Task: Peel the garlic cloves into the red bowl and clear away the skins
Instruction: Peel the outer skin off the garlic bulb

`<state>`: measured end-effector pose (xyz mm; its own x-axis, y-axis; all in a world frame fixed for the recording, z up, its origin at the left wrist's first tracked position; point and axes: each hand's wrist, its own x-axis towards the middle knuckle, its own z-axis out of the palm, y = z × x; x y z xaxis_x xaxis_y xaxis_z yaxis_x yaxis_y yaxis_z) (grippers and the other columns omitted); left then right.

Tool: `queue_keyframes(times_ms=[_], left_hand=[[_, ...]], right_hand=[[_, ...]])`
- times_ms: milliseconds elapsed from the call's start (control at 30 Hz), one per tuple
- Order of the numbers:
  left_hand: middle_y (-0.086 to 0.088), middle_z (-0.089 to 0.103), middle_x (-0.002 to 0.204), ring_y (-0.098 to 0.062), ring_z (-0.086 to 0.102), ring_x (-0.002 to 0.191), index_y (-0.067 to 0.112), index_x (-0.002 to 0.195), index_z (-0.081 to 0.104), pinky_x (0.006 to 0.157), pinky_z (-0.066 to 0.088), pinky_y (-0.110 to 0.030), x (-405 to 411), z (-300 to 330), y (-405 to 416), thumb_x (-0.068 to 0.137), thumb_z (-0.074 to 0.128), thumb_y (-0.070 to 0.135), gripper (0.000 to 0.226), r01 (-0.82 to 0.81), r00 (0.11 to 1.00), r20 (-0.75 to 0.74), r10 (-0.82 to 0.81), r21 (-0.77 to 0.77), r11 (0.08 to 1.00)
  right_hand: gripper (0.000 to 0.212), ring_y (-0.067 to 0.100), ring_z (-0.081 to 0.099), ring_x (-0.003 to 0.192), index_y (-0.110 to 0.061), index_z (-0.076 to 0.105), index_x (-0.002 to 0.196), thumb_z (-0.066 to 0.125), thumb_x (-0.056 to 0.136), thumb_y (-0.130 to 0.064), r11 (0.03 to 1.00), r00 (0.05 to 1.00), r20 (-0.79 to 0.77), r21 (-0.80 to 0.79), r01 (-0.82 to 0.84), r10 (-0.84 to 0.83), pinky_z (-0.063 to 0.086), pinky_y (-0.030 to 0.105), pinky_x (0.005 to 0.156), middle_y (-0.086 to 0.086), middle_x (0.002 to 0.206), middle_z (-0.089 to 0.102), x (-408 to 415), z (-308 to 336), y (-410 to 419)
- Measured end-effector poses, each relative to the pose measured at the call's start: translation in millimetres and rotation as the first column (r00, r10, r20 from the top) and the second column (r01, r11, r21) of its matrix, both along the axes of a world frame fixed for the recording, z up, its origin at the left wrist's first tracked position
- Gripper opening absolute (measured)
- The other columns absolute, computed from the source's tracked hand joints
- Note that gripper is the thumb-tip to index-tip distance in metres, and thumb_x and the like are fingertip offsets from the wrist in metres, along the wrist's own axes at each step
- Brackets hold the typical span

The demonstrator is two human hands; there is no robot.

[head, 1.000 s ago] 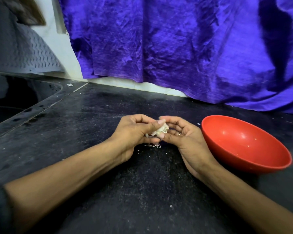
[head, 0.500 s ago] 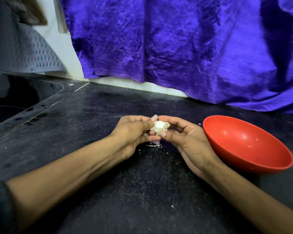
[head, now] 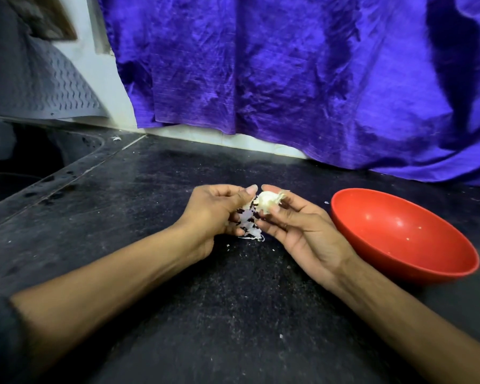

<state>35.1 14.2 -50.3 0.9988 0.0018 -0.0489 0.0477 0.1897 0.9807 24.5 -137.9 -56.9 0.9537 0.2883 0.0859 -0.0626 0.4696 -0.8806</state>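
My right hand (head: 297, 228) pinches a pale garlic piece (head: 268, 201) between thumb and fingers, above the dark counter. My left hand (head: 215, 212) sits just left of it, its thumb tip against the garlic and its fingers curled around a thin strip of white skin (head: 248, 221) that hangs down between the two hands. Loose skin scraps (head: 251, 237) lie on the counter right under the hands. The red bowl (head: 405, 236) stands to the right of my right hand, with nothing visible inside it.
The black stone counter (head: 178, 273) is dusted with small white flecks. A dark sink basin (head: 25, 162) lies at the far left. A purple cloth (head: 288, 79) hangs along the back wall, reaching the counter behind the bowl.
A strip of skin has come away from the garlic and now hangs from my left hand. Both hands have lifted slightly.
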Motion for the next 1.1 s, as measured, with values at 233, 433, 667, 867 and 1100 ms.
queue_keyframes(times_ms=[233,433,667,867,1100], left_hand=[[-0.002,0.074,0.077,-0.004,0.059,0.056,0.017,0.087,0.077,0.043,0.045,-0.021,2.1,-4.5,0.4,0.089,0.068,0.02,0.01,-0.086,0.97,0.244,0.016,0.276,0.957],[-0.004,0.071,0.078,-0.006,0.061,0.064,0.016,0.085,0.074,0.047,0.047,-0.02,3.0,-7.1,0.8,0.089,0.068,0.009,0.01,-0.105,0.962,0.271,0.008,0.342,0.934],[-0.008,0.068,0.078,-0.017,0.059,0.072,0.006,0.089,0.071,0.053,0.05,-0.028,2.5,-6.7,0.9,0.097,0.056,0.033,0.032,-0.065,0.964,0.265,-0.035,0.362,0.93],[0.003,0.068,0.067,-0.004,0.062,0.066,0.009,0.086,0.075,0.058,0.053,-0.028,-4.1,0.9,-1.4,0.077,0.07,0.047,0.039,-0.004,0.969,0.236,-0.072,0.304,0.953],[0.001,0.068,0.063,-0.009,0.062,0.056,0.001,0.088,0.07,0.05,0.053,-0.024,-4.8,1.1,-1.5,0.082,0.073,0.019,0.019,0.049,0.987,0.144,-0.075,0.18,0.982]], right_hand=[[0.039,0.019,0.069,0.081,-0.002,0.061,0.114,0.06,0.074,-0.004,0.994,0.997,0.028,-0.089,0.07,-0.068,0.059,0.031,0.075,0.012,0.098,0.068,-0.9,-2.1,0.4],[0.034,0.016,0.069,0.082,-0.005,0.063,0.111,0.056,0.082,0.011,0.987,0.992,0.064,-0.112,0.113,-0.106,0.056,0.031,0.079,0.006,0.093,0.069,-0.2,-4.5,-1.2],[0.047,0.013,0.069,0.083,-0.005,0.06,0.116,0.066,0.07,-0.003,0.98,0.985,0.098,-0.125,0.153,-0.141,0.055,0.026,0.073,0.007,0.097,0.07,-0.2,-4.9,-0.4],[0.036,0.016,0.068,0.088,-0.011,0.068,0.107,0.069,0.071,-0.004,0.978,0.983,0.136,-0.152,0.145,-0.125,0.057,0.03,0.079,0.005,0.099,0.069,-0.7,-6.4,-1.7],[0.04,0.023,0.07,0.091,-0.008,0.069,0.107,0.071,0.068,-0.001,0.975,0.984,0.126,-0.168,0.144,-0.124,0.058,0.031,0.079,0.008,0.104,0.071,-3.0,-5.6,-1.1]])
